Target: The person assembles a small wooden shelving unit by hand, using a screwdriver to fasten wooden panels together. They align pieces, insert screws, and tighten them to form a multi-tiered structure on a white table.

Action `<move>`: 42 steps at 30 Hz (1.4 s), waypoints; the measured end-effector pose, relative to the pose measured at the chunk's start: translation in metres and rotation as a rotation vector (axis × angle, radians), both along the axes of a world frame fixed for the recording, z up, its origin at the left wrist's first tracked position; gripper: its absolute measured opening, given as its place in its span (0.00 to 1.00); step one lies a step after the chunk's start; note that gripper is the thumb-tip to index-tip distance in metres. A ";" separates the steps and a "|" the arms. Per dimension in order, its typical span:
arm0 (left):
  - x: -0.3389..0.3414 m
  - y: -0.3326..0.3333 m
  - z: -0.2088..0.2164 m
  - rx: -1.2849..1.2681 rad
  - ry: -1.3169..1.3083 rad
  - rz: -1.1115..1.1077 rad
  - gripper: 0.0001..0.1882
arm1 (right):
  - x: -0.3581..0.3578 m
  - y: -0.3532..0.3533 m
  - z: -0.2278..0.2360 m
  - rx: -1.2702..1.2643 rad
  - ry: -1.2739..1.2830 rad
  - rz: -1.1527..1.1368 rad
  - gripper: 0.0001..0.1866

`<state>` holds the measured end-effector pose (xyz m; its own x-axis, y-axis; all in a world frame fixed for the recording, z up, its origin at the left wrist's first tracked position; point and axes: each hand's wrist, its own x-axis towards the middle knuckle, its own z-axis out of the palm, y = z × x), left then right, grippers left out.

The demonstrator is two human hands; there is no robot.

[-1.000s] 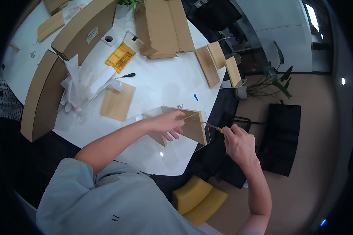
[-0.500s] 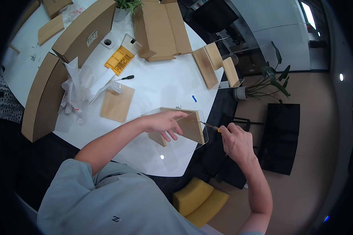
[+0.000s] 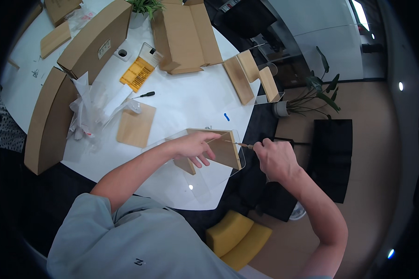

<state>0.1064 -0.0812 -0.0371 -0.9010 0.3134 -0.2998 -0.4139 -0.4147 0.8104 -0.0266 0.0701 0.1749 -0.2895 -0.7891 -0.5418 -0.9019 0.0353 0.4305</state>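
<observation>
My right hand (image 3: 278,159) is closed around the handle of a screwdriver (image 3: 245,145), most of which is hidden in the fist. The thin shaft points left, its tip at the edge of an upright wooden board (image 3: 222,152). Clear plastic panels (image 3: 201,187) stand against this board and a smaller wooden piece (image 3: 186,165). Over the top of this assembly lies my left hand (image 3: 193,145), index finger stretched toward the screwdriver tip and the other fingers spread downward. Whether a screw sits at the tip is too small to tell.
A flat wooden board (image 3: 136,125), a dark screwdriver (image 3: 147,94), a yellow bit case (image 3: 137,74) and plastic wrapping (image 3: 86,109) lie on the white table. Cardboard boxes (image 3: 186,39) stand behind. Another wood-and-clear-plastic piece (image 3: 239,76) sits by the right edge; a yellow seat (image 3: 237,237) is below.
My right forearm has swung outward to the right, and the fist has turned and shifted slightly up and left with the screwdriver. My left hand keeps its place on the assembly. The view has shifted slightly.
</observation>
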 end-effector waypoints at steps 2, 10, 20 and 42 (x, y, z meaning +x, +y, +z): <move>-0.003 0.002 0.000 -0.010 0.018 0.006 0.36 | -0.002 -0.015 0.004 -0.010 -0.065 -0.408 0.10; -0.011 0.000 0.007 -0.010 -0.027 0.003 0.36 | -0.002 -0.006 0.007 0.123 0.125 0.006 0.05; -0.006 0.004 -0.008 0.038 0.000 0.008 0.38 | -0.008 -0.011 0.001 0.173 0.120 0.272 0.06; -0.005 0.003 0.031 -0.147 -0.070 -0.004 0.41 | -0.005 -0.012 0.003 0.132 0.183 0.501 0.06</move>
<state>0.1018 -0.0777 -0.0063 -0.8751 0.2654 -0.4048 -0.4731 -0.2922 0.8312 -0.0320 0.0585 0.1779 0.0054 -0.7834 -0.6215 -0.7045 -0.4441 0.5536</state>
